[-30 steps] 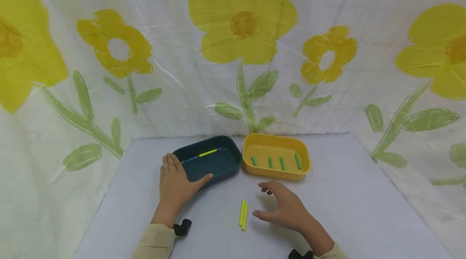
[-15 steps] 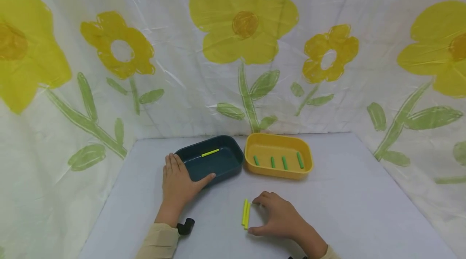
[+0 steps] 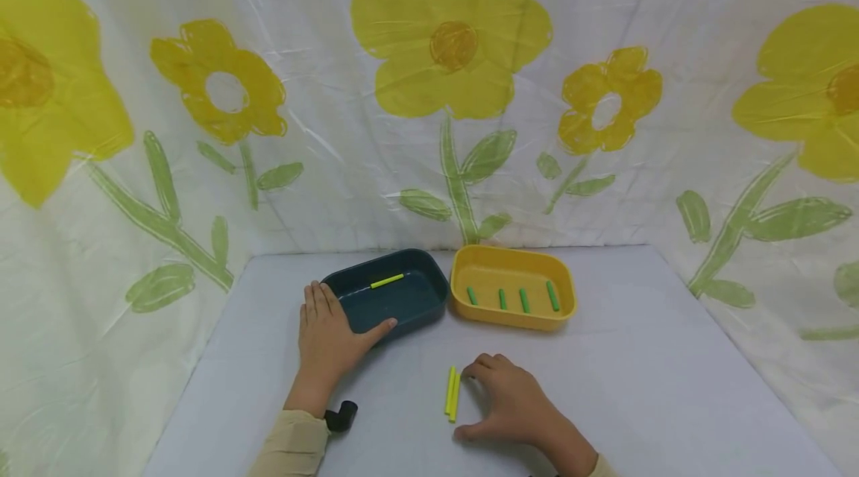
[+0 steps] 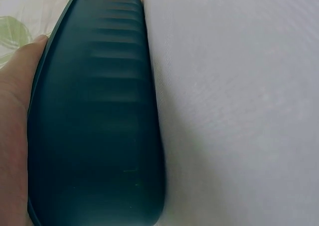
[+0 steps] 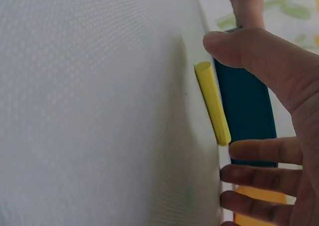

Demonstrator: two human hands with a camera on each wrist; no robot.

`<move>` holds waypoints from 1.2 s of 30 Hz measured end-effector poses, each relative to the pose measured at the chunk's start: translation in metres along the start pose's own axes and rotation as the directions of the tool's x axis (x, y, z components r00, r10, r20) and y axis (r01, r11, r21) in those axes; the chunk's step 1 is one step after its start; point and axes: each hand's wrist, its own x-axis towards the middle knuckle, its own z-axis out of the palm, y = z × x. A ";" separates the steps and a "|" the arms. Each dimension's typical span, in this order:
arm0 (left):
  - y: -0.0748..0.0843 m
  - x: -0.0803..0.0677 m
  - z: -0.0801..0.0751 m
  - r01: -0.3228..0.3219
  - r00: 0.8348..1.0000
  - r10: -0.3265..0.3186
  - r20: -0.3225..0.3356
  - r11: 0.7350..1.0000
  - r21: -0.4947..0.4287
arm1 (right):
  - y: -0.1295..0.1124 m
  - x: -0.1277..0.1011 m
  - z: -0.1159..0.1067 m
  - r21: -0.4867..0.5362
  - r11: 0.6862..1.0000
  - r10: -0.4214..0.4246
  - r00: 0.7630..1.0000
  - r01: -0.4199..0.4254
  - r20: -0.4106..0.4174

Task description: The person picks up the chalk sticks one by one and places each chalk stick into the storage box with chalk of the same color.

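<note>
- Two yellow sticks [image 3: 452,393] lie side by side, touching along their length, on the white worktop [image 3: 658,373], nearer the person than both trays.
- The right hand [image 3: 510,402] rests on the worktop just to the right of the pair; its fingers [image 5: 259,150] are bent and its thumb tip is close to the sticks' near end. It holds nothing, and the wrist view shows a gap between the fingertips and the one stick visible there. Whether a fingertip touches the far end of the pair cannot be told from the head view.
- One dark teal tray [image 3: 389,297] stands to the left of the sticks, with a single yellow stick [image 3: 387,281] lying at a slant inside it.
- The left hand [image 3: 329,335] lies flat, fingers straight, against the near left corner of the teal tray, thumb along its near rim; it grips nothing.
- One yellow tray [image 3: 513,272] stands just to the right of the teal tray, almost touching it.
- Four green sticks [image 3: 511,298] lie apart in a row in the yellow tray.
- A cloth printed with yellow flowers [image 3: 450,37] hangs behind and at both sides.
</note>
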 end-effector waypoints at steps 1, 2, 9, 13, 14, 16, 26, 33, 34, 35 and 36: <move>0.000 0.000 0.000 0.000 1.000 0.000 -0.001 1.000 0.000 | 0.000 0.000 0.000 -0.003 1.000 -0.001 1.000 0.001 -0.004; 0.000 0.000 0.000 0.000 1.000 0.000 -0.001 1.000 0.001 | -0.001 0.000 0.000 -0.008 1.000 -0.002 1.000 0.002 -0.008; 0.001 -0.001 -0.002 -0.004 1.000 0.004 -0.010 1.000 -0.012 | -0.005 0.002 -0.001 -0.038 0.999 -0.003 1.000 0.002 -0.008; 0.001 -0.001 -0.003 -0.004 1.000 0.004 -0.011 1.000 -0.008 | -0.007 0.004 -0.001 -0.063 0.998 -0.008 1.000 0.008 0.002; 0.000 -0.001 -0.003 -0.004 1.000 0.004 -0.010 1.000 -0.005 | -0.007 0.005 -0.001 -0.070 0.997 -0.009 1.000 0.009 0.004; 0.000 -0.001 -0.002 -0.004 1.000 0.004 -0.006 1.000 -0.001 | -0.008 0.006 0.000 -0.081 0.997 -0.011 1.000 0.012 0.004; 0.003 -0.002 -0.001 -0.007 1.000 0.006 -0.011 1.000 -0.003 | -0.012 0.007 -0.004 -0.063 0.998 -0.001 1.000 0.002 0.021; 0.003 -0.003 -0.003 -0.009 1.000 0.010 -0.013 1.000 0.014 | -0.013 0.007 -0.004 -0.043 0.999 0.012 0.999 -0.010 0.048; 0.003 -0.003 -0.003 -0.010 1.000 0.010 -0.014 1.000 0.014 | -0.013 0.008 -0.004 -0.042 0.999 0.013 0.999 -0.011 0.047; 0.003 -0.004 -0.004 -0.010 1.000 0.010 -0.014 1.000 0.014 | -0.013 0.008 -0.004 -0.045 0.999 0.012 0.999 -0.010 0.045; 0.003 -0.004 -0.004 -0.010 1.000 0.011 -0.014 1.000 0.015 | -0.014 0.008 -0.004 -0.047 0.999 0.010 0.999 -0.008 0.042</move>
